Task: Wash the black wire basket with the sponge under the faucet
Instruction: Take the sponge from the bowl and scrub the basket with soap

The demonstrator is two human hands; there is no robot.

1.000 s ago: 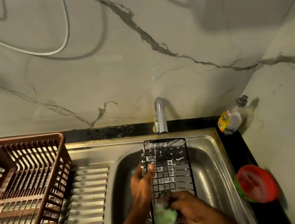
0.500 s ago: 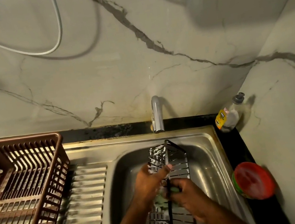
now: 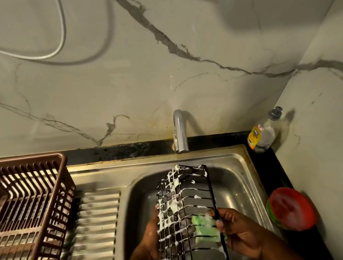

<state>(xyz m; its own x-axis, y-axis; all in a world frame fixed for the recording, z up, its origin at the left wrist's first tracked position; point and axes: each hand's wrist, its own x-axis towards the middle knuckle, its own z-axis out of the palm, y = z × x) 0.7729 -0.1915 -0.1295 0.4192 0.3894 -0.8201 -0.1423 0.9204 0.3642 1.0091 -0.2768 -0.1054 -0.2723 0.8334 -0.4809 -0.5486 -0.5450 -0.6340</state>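
Over the steel sink basin (image 3: 239, 184), between the two hands, the black wire basket (image 3: 189, 225) is held up off the bottom, probably so the sponge can reach its wires from every side while suds drip into the bowl. Its long axis runs away from the person, far end toward the faucet (image 3: 179, 130) and near end toward the wrists; it is rolled onto a long edge, so one lattice wall faces up and left and the open side seems to face the right hand. White foam clings to the lattice, thickest on the far upper part.

The left hand (image 3: 153, 236) supports the basket from its left side, palm against the foamy wall; its fingers appear to wrap behind the wires — a steadying hold, though the mesh hides how tightly they curl. The right hand (image 3: 238, 230) is curled round a green sponge (image 3: 206, 229), pressing it against the wires just left of its fingertips, near the basket's right rim, with the thumb lying over that rim wire.

No water stream is visible from the faucet, which sits beyond the basket's far end, so this reads as the soaping stage with rinsing not yet done.

Left of the left hand, well apart, a brown plastic dish rack (image 3: 24, 224) sits on the ribbed drainboard (image 3: 97, 234). Right of the right hand lies a red lidded container (image 3: 292, 209), and farther back a dish soap bottle (image 3: 263, 134).
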